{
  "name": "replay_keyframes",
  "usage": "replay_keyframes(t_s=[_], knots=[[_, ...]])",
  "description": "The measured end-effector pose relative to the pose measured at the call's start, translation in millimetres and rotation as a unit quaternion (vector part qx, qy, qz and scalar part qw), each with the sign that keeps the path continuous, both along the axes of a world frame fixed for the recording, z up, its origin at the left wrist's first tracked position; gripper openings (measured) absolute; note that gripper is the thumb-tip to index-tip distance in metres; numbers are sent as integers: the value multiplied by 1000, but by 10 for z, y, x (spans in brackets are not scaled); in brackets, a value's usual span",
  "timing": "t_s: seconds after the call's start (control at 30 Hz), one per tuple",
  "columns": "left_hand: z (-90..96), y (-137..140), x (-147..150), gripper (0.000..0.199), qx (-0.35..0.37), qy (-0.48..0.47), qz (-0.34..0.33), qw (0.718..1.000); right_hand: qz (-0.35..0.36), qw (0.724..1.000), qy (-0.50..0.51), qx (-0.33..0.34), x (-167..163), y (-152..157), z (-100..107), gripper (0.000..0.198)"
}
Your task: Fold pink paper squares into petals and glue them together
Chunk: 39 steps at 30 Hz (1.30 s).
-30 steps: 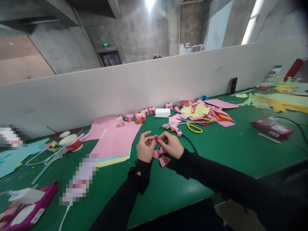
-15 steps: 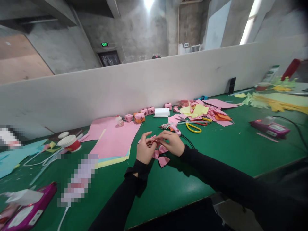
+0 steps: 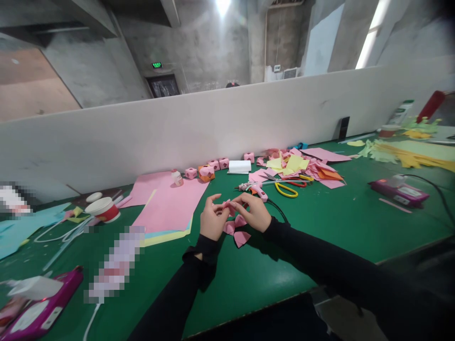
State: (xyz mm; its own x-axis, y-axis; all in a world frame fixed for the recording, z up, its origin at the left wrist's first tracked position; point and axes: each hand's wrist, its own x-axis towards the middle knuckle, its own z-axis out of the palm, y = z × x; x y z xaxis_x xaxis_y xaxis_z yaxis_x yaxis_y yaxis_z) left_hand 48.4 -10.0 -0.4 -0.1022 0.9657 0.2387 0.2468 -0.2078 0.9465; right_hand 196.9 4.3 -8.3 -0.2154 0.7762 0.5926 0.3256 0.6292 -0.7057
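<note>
Between my fingertips is a small piece of folded pink paper (image 3: 228,204), partly covered by the fingers. My left hand (image 3: 212,219) pinches it from the left side. From the right, my right hand (image 3: 253,211) grips it with closed thumb and fingers. Just below the hands, several folded pink paper pieces (image 3: 242,238) lie on the green table. A pink glue gun (image 3: 259,191) rests behind my right hand, its black cord running off to the right. Scissors with yellow handles (image 3: 286,190) lie beyond it.
Pink sheets (image 3: 174,203) lie to the left, with a small bottle (image 3: 177,177) on them. Folded pink paper shapes (image 3: 223,163) line the white partition (image 3: 199,123). A heap of paper scraps (image 3: 296,163) is at the back right. A paper cup (image 3: 104,210) stands left.
The fingers have shifted slightly around the pink paper, and more of it shows between them. Both hands stay in nearly the same place.
</note>
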Motion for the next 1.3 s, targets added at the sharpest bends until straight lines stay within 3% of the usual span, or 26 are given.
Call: replay_keyframes(t_s=[0.23, 0.5, 0.7, 0.77, 0.87, 1.03, 1.2, 1.3], knots=[[25, -16, 0, 41, 16, 47, 27, 998, -27, 999, -36, -13, 8, 46, -61, 20], [31, -29, 17, 32, 25, 73, 37, 996, -33, 997, -4, -64, -36, 62, -105, 25], [32, 3, -33, 31, 5, 48, 35, 998, -69, 995, -64, -41, 160, 197, 53, 35], [48, 15, -65, 31, -7, 59, 44, 997, -155, 983, -95, -34, 329, 302, 118, 39], [70, 41, -114, 25, -8, 108, 75, 991, -270, 938, -213, -39, 562, 447, 119, 42], [70, 77, -158, 12, 16, 182, 101, 978, -265, 867, -409, -108, 634, 532, -61, 60], [85, 70, -165, 13, 17, 207, 107, 972, -283, 863, -394, -140, 533, 573, -152, 56], [79, 92, -179, 13, 5, 174, 104, 979, -286, 868, -373, -160, 531, 610, -169, 50]])
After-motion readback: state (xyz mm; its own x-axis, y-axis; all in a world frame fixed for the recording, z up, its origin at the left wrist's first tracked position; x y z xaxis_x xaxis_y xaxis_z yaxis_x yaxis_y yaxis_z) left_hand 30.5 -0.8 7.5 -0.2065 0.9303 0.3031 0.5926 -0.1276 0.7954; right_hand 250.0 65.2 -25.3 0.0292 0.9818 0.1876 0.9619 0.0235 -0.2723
